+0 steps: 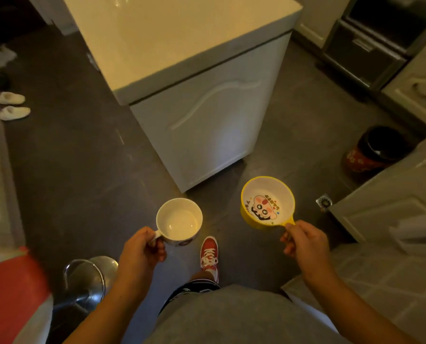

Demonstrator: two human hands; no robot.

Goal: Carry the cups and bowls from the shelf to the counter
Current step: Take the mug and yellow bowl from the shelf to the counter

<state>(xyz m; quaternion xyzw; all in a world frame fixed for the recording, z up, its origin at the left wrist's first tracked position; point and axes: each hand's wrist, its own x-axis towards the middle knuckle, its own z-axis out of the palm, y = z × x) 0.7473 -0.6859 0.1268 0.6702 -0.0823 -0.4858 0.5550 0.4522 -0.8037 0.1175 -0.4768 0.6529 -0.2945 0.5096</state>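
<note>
My left hand (142,249) grips the handle of a wide white cup (179,220), held upright and empty over the dark floor. My right hand (304,244) holds the short handle of a yellow bowl (266,202) with a white inside and a cartoon face printed on its bottom. Both are carried at waist height, side by side. The white counter (172,38) stands straight ahead, its near corner above and between the two vessels. The shelf is out of view.
A chrome stool base (85,281) stands at lower left beside a red surface (11,294). A dark bin with a red base (375,150) sits on the right by white cabinets (385,194). White slippers (13,105) lie far left. My red shoe (209,254) is forward.
</note>
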